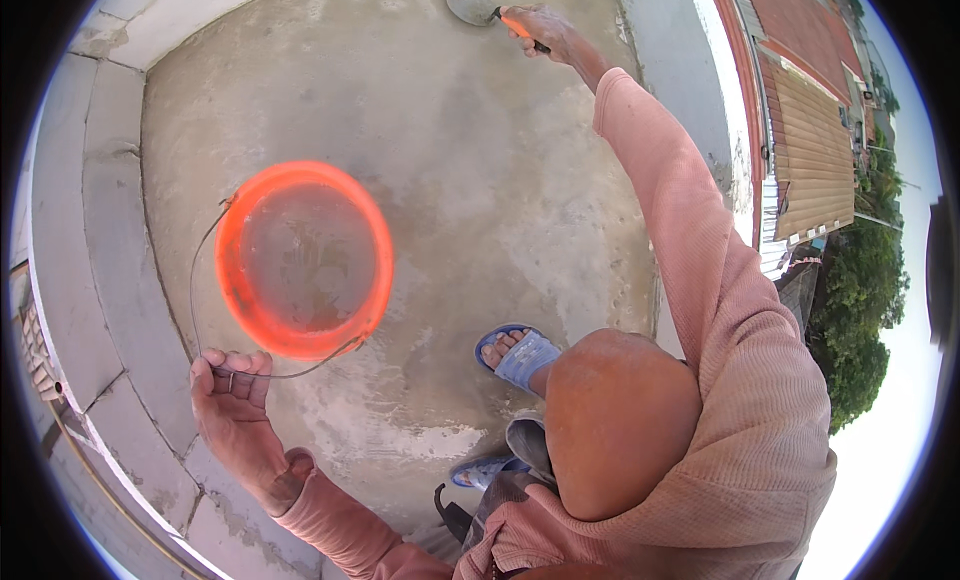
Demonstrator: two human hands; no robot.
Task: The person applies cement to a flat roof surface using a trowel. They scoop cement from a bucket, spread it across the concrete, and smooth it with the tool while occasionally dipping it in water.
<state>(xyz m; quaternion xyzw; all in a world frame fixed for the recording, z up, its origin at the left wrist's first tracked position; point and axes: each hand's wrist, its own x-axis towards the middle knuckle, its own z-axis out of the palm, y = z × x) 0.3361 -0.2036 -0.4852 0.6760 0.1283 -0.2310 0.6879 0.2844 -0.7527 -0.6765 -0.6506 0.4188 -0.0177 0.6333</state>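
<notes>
An orange bucket (236,285) stands on the wet grey floor to the left, with murky greyish water inside. Its thin wire handle (192,270) is swung over toward me. My left hand (238,415) has its fingers curled around that wire just below the bucket's rim. At the far end of my outstretched right arm, my right hand (546,32) grips a trowel (467,2) by its orange and black handle. The trowel's metal blade points left near the far edge of the view, over the floor; whether it touches the surface I cannot tell.
Damp cement floor (470,180) spreads between low block walls, one on the left (120,220) and one on the right (685,80). My feet in blue sandals (528,360) stand near the middle. Beyond the right wall are sheet-metal roofs (812,145) and trees (850,330).
</notes>
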